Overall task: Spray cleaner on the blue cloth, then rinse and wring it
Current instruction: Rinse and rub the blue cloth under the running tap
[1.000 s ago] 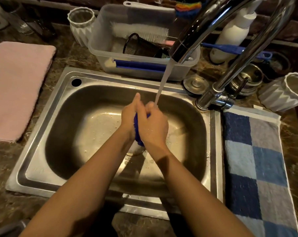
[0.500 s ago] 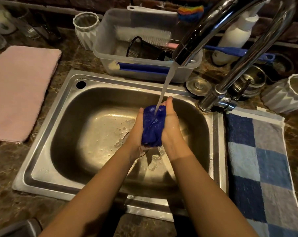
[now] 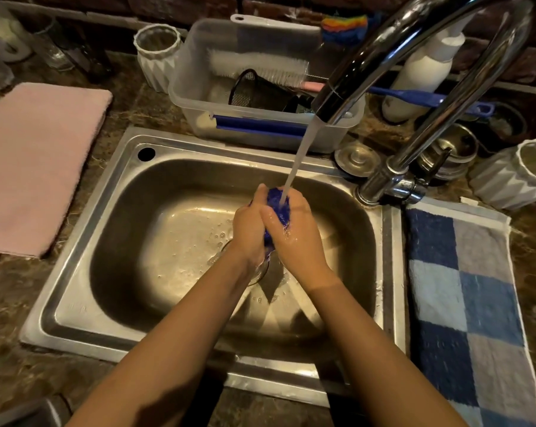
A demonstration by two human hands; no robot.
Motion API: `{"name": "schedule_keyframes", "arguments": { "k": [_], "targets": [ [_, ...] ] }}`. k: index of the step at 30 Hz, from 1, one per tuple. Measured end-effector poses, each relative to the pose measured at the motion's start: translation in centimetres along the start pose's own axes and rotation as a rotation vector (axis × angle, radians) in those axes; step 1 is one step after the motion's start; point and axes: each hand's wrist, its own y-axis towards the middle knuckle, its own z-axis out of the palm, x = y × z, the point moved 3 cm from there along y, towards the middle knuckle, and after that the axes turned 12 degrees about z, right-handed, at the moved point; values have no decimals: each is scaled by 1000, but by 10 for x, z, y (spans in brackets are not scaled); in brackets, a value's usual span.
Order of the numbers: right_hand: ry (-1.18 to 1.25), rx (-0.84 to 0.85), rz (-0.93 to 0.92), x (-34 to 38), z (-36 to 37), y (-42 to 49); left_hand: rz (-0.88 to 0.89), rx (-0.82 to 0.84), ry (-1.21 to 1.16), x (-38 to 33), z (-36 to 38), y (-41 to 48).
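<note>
A rectangular stainless-steel sink (image 3: pixel 85 251) sat sunk in a mottled brown stone counter (image 3: pixel 8 291), with a folded pink towel (image 3: pixel 35 167) along the counter's left edge and a blue-and-grey checked towel (image 3: pixel 463 303) along the sink's right rim. At the sink's back rim stood a clear plastic tub (image 3: pixel 195 97) of brushes, and near its back right corner rose a curved chrome tap (image 3: pixel 414 53), running a steady stream of water (image 3: pixel 300 152) into the basin.

Over the middle of the basin, above the drain, a person's left hand (image 3: pixel 248 229) and right hand (image 3: pixel 294 235) were pressed together, both closed around a bunched, dark blue cloth (image 3: pixel 276 204). Only a strip of the cloth showed between the palms, and the stream struck its top.

Judged from this, the rinse was under way: the cloth looked soaked, and droplets or suds dotted the basin floor. Whether cleaner had been sprayed could not be told from the view. A white pump bottle (image 3: pixel 420 75) stood at the back of the counter, though its contents were unclear. The squeezing of the hands suggested wringing was beginning; shutting off the tap and a final wring appeared to remain.
</note>
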Motion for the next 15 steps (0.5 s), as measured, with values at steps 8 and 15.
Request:
{"name": "schedule_keyframes", "arguments": {
  "k": [8, 15],
  "targets": [
    [-217, -91, 47, -3, -1, 8, 177, -142, 317, 4, -4, 4],
    [-113, 66, 102, -22, -7, 10, 129, -64, 465, 10, -4, 13]
  ]
}}
